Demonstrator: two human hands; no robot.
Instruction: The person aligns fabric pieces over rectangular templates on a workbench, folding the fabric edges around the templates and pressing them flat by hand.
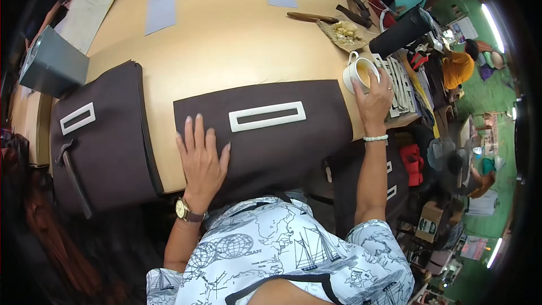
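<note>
Brown panel [276,155] is lying at the table's near edge [226,51], long axis running left-right, left hand [202,161] resting splayed on it, right hand [373,99] half-curling at a white cup [349,76], can't tell if gripping.

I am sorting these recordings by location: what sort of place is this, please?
Probably a leather or fabric workshop: a dark panel with a white frame, a hammer, and another person in the background.

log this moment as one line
left hand: spread on dark panel | right hand: at white cup | white frame: lying on panel
</note>
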